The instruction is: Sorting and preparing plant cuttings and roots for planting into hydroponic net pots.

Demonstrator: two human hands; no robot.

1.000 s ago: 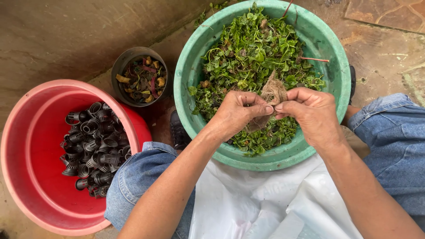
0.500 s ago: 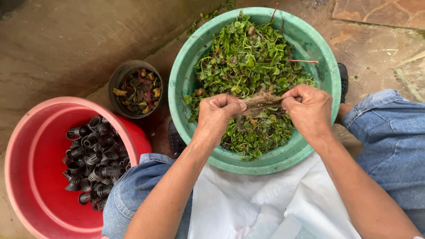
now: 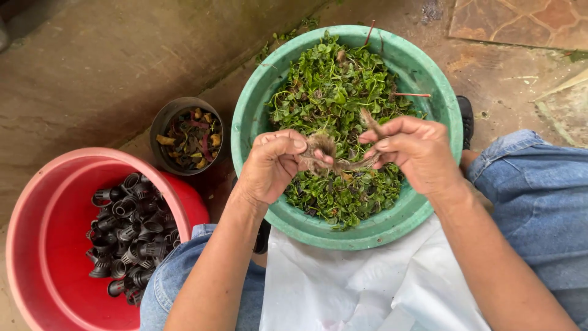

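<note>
A green basin (image 3: 251, 116) full of small leafy green plants (image 3: 334, 86) sits between my knees. Over its near half, my left hand (image 3: 269, 165) and my right hand (image 3: 413, 150) both pinch a brownish clump of roots (image 3: 324, 150), stretched out between them. The left hand grips the fuzzy thick end; the right hand's fingertips hold the thinner strand end near the basin's middle.
A red tub (image 3: 43, 239) at the left holds several small black net pots (image 3: 125, 236). A small dark pot (image 3: 187, 135) with plant scraps stands behind it. A white plastic sheet (image 3: 361, 288) lies over my lap in blue jeans (image 3: 539, 202). Concrete and stone floor surrounds everything.
My hands have drawn apart, pulling the root clump out into a strand between them. The view has shifted slightly.
</note>
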